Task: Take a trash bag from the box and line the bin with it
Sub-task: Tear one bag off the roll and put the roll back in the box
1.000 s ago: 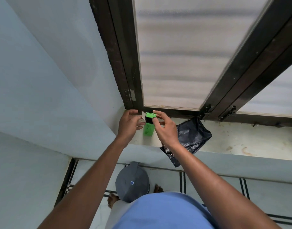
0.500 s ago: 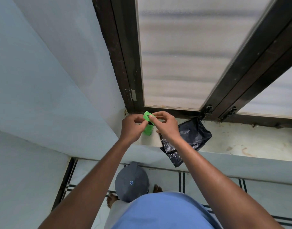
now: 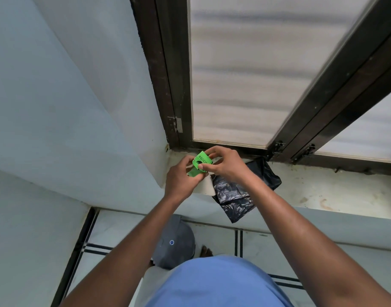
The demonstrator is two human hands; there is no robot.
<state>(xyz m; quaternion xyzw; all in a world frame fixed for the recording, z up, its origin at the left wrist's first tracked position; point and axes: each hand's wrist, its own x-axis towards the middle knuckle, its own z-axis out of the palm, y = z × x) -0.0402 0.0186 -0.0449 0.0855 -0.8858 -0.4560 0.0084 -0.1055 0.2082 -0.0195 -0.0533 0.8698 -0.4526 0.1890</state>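
Observation:
A small green box (image 3: 200,163) with black lettering is held just above the window sill (image 3: 323,193). My left hand (image 3: 182,181) grips its lower part from the left. My right hand (image 3: 226,163) pinches its top flap between thumb and fingers. A folded black trash bag (image 3: 241,193) lies on the sill right of the box, partly under my right wrist, with its lower end hanging over the sill's edge. The grey bin (image 3: 174,242) with its lid shut stands on the floor below, partly hidden by my left forearm and blue shirt.
A dark-framed window (image 3: 245,74) with frosted glass rises behind the sill. A pale wall (image 3: 68,107) closes the left side. The tiled floor (image 3: 267,247) has black stripes. A bare foot (image 3: 205,251) shows beside the bin.
Both hands have lifted the green box slightly off the sill and tilted it. My right fingers moved onto its top flap and folded it. The black bag stays put.

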